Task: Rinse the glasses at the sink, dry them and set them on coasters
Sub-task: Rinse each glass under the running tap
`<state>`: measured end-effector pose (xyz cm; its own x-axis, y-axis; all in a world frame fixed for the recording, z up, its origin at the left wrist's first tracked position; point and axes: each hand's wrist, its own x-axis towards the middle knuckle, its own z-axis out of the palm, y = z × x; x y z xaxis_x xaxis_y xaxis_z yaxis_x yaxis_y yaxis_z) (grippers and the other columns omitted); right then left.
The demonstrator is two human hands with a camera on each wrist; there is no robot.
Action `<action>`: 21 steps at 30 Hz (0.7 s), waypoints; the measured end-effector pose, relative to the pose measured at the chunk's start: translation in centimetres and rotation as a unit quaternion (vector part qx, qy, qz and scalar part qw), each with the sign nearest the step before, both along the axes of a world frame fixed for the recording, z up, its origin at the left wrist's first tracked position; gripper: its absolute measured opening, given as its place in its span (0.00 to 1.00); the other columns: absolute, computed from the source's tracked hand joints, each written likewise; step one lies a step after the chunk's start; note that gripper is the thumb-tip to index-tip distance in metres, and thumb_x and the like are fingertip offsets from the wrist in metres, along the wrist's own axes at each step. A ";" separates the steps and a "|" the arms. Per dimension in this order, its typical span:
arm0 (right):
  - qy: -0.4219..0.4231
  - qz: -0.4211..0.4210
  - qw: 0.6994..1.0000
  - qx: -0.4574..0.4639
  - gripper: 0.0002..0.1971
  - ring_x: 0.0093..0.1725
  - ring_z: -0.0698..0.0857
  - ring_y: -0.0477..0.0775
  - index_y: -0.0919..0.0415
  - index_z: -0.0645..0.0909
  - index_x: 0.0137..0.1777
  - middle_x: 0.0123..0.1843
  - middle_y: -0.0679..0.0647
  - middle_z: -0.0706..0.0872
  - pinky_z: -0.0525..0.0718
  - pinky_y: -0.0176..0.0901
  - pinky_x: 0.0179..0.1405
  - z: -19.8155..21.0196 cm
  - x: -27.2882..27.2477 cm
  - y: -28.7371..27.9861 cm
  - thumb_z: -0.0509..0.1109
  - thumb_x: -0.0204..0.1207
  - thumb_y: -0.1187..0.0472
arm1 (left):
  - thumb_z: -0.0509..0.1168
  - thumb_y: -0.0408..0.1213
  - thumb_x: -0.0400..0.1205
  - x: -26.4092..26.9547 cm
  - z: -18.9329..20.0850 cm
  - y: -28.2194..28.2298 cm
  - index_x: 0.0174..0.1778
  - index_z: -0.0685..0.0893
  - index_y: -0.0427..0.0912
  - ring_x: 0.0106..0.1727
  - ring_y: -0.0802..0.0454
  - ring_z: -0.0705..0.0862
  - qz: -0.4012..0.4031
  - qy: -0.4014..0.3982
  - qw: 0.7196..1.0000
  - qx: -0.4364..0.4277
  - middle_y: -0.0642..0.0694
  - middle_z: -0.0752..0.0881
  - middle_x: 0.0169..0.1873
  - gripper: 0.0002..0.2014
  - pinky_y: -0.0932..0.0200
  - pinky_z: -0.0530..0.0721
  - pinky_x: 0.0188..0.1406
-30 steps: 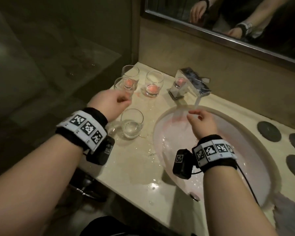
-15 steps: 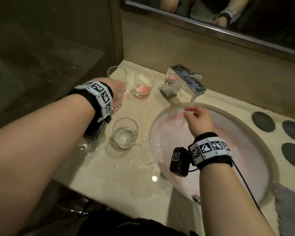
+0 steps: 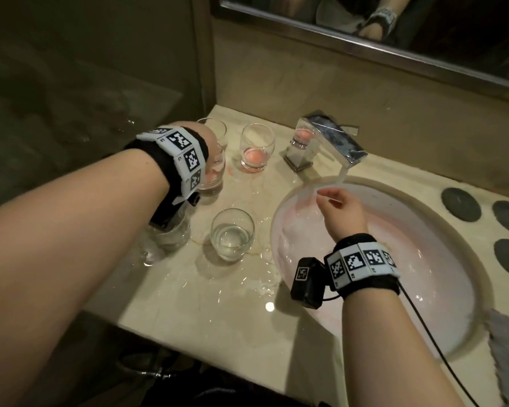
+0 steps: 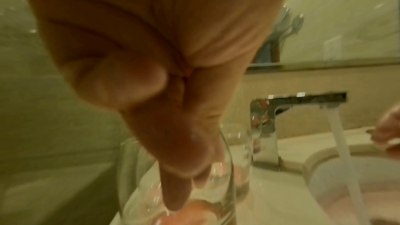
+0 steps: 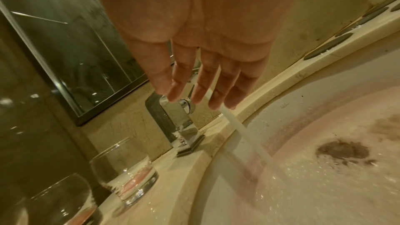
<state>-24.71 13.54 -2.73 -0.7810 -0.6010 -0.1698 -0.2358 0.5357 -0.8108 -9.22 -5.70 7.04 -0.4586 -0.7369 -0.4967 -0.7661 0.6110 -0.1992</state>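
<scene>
The left hand (image 3: 209,148) grasped a pink-bottomed glass (image 3: 213,179) at the tabletop's (image 3: 206,315) far left, its fingers (image 4: 175,186) reaching inside; the right hand (image 3: 340,211), fingers (image 5: 216,81) released, hung over the sink (image 3: 441,289) by the tap's stream (image 5: 244,136).

The left arm reaches forward and across from the lower left, forearm bare, with a black wristband bearing white coded tags and a small black camera slung under the wrist. The left hand (image 3: 210,148) is mostly hidden behind that band in the head view; in the left wrist view its fingers (image 4: 179,186) point downward, bunched together, and appear to be closed on something, though blur leaves the grip unclear. The right arm comes up from the lower right with the same band, camera and a trailing black cable. The right hand (image 3: 340,210) hangs palm down, its 4 fingers (image 5: 218,81) straight, slightly spread and wet.
</scene>
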 end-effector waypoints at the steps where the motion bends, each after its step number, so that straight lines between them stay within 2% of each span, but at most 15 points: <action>1: -0.005 0.009 1.000 -0.010 0.06 0.61 0.81 0.51 0.50 0.81 0.55 0.62 0.53 0.83 0.78 0.46 0.58 0.3 0.1 0.1 0.66 0.80 0.57 | 0.67 0.39 0.79 0.1 0.7 0.0 0.54 0.85 0.34 0.42 0.42 0.84 0.005 0.013 1.000 0.014 0.39 0.84 0.40 0.13 0.52 0.83 0.50; 2: -0.015 0.020 0.999 -0.021 0.06 0.60 0.81 0.51 0.51 0.80 0.56 0.61 0.53 0.84 0.77 0.43 0.56 0.6 0.2 0.1 0.67 0.80 0.58 | 0.65 0.37 0.81 0.2 1.5 0.3 0.55 0.85 0.33 0.42 0.42 0.83 0.001 0.035 0.999 0.019 0.38 0.86 0.45 0.12 0.53 0.82 0.47; 4: -0.039 0.054 0.997 -0.038 0.10 0.61 0.81 0.50 0.52 0.79 0.59 0.61 0.51 0.84 0.77 0.41 0.55 1.2 0.4 0.2 0.69 0.78 0.59 | 0.63 0.37 0.82 -0.3 3.2 1.1 0.59 0.84 0.35 0.47 0.42 0.83 -0.033 0.074 0.997 0.004 0.40 0.85 0.51 0.13 0.53 0.79 0.48; 8: -0.079 0.141 0.983 -0.086 0.29 0.65 0.77 0.48 0.52 0.70 0.71 0.67 0.47 0.77 0.78 0.50 0.66 2.1 0.7 0.8 0.77 0.71 0.60 | 0.63 0.39 0.83 -2.2 5.7 6.0 0.58 0.85 0.44 0.45 0.49 0.76 -0.082 0.149 0.985 -0.030 0.49 0.79 0.41 0.10 0.57 0.70 0.43; 10: -0.086 0.180 0.974 -0.109 0.40 0.69 0.73 0.48 0.49 0.62 0.76 0.72 0.46 0.72 0.75 0.49 0.68 2.3 0.1 1.6 0.80 0.67 0.59 | 0.61 0.38 0.84 -3.8 5.6 8.9 0.59 0.85 0.45 0.45 0.51 0.76 -0.094 0.176 0.980 -0.002 0.52 0.78 0.38 0.11 0.59 0.69 0.43; 12: -0.082 0.209 0.967 -0.117 0.48 0.72 0.71 0.47 0.47 0.56 0.79 0.77 0.48 0.68 0.72 0.47 0.70 2.0 -0.9 2.6 0.82 0.64 0.58 | 0.60 0.38 0.85 -5.5 4.4 11.7 0.62 0.83 0.44 0.50 0.49 0.79 -0.115 0.194 0.974 0.026 0.49 0.81 0.44 0.12 0.60 0.71 0.47; 14: -0.086 0.213 0.966 -0.119 0.52 0.70 0.75 0.47 0.48 0.53 0.80 0.75 0.50 0.71 0.74 0.45 0.70 1.3 -1.9 3.6 0.84 0.62 0.59 | 0.59 0.39 0.85 -6.8 2.9 13.7 0.61 0.83 0.44 0.57 0.47 0.81 -0.129 0.200 0.970 0.047 0.47 0.83 0.51 0.12 0.59 0.73 0.51; 15: -0.089 0.205 0.968 -0.116 0.51 0.66 0.79 0.46 0.49 0.54 0.79 0.71 0.49 0.75 0.77 0.42 0.67 0.9 -2.5 4.2 0.84 0.62 0.61 | 0.60 0.39 0.84 -7.6 2.3 14.6 0.60 0.84 0.45 0.56 0.47 0.82 -0.127 0.207 0.968 0.056 0.47 0.84 0.50 0.11 0.58 0.73 0.49; 18: -0.072 0.156 0.980 -0.096 0.46 0.58 0.84 0.46 0.52 0.61 0.75 0.60 0.45 0.82 0.81 0.46 0.63 -0.6 -4.3 5.7 0.84 0.60 0.57 | 0.60 0.45 0.85 -8.7 0.0 16.2 0.57 0.85 0.45 0.49 0.49 0.82 -0.067 0.300 0.947 0.089 0.47 0.86 0.49 0.12 0.56 0.74 0.45; 19: -0.059 0.147 0.984 -0.088 0.45 0.58 0.83 0.47 0.53 0.62 0.74 0.58 0.43 0.81 0.80 0.45 0.64 -1.0 -5.0 6.0 0.84 0.60 0.57 | 0.59 0.47 0.85 -8.7 -0.7 16.4 0.58 0.84 0.46 0.50 0.49 0.83 -0.015 0.352 0.930 0.105 0.47 0.87 0.51 0.14 0.56 0.77 0.48; 21: -0.035 0.129 0.989 -0.064 0.43 0.58 0.81 0.48 0.56 0.62 0.74 0.57 0.43 0.79 0.77 0.42 0.64 -1.7 -6.4 6.2 0.83 0.63 0.60 | 0.59 0.49 0.84 -8.4 -2.4 16.1 0.68 0.78 0.47 0.56 0.48 0.83 0.081 0.412 0.897 0.136 0.47 0.85 0.59 0.18 0.58 0.78 0.57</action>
<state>-31.12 19.71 -4.44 -0.5877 -0.7989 -0.1276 -0.2926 0.3570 -0.8871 -17.63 10.37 4.62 -0.6506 -0.7301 -0.2087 -0.6677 0.4190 0.6153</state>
